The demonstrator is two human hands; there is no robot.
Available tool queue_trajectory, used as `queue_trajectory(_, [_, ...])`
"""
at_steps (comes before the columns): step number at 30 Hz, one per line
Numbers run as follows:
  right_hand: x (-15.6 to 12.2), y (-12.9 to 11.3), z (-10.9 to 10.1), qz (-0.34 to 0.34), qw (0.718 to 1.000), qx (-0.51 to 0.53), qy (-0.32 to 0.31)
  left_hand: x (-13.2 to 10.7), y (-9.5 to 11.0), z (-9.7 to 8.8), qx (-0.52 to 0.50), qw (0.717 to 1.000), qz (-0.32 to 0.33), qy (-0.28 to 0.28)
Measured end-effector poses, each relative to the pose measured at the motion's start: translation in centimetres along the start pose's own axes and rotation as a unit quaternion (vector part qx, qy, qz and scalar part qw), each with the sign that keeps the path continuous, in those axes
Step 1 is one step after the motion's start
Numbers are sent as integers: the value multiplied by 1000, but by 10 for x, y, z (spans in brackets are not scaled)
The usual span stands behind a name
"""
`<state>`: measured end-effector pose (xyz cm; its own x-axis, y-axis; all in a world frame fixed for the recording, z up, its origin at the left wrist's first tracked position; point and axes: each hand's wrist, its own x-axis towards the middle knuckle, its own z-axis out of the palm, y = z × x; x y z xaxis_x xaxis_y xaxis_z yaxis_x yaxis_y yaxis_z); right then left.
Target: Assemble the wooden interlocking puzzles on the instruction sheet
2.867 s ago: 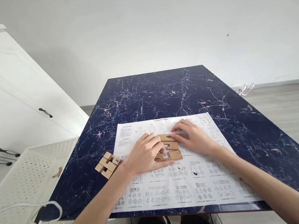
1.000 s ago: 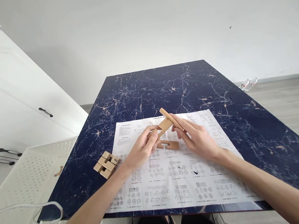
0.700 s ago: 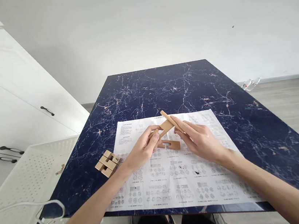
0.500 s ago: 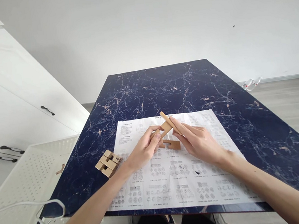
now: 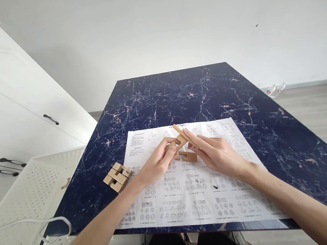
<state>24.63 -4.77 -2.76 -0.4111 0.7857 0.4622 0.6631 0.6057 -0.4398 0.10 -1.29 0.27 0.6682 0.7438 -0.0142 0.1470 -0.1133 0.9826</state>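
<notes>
Both hands meet over a printed sheet (image 5: 175, 213) covered in small diagrams. Between finger and thumb, my left hand (image 5: 159, 157) grips a flat wooden puzzle piece (image 5: 181, 141). My right hand (image 5: 211, 146) pinches a slim wooden puzzle stick (image 5: 178, 129), which slants across the first piece and touches it. Under the hands, a notched wooden piece (image 5: 190, 156) lies on the sheet. An interlocked wooden block puzzle (image 5: 117, 177) marked with a 3 sits by my left forearm. Fingers hide part of the held pieces.
The sheet lies on a dark blue marbled table (image 5: 172, 97). At the left stand a white perforated rack (image 5: 39, 183) with a small wooden piece (image 5: 66, 183) on it, a white cable (image 5: 28, 221) and a white cabinet (image 5: 12, 98). Clear plastic items (image 5: 276, 90) show beyond the right edge.
The slanted stick has shifted slightly left and down against the flat piece, with my right hand following. The left hand holds almost still; the view tilts a little.
</notes>
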Motion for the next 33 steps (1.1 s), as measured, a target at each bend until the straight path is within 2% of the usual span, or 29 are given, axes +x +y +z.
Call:
queue_trajectory(10, [-2,2,1,-66,998,-3,12,-1,2,0,-16,1000,-13,-6])
queue_trajectory(23, [-1,1,-2,-74,997,16,9,-1,-2,2,-32,999,-22,-13])
queue_trajectory(33, [4,-12,3,-79,995,-1,61,2,2,6,-65,998,-6,-3])
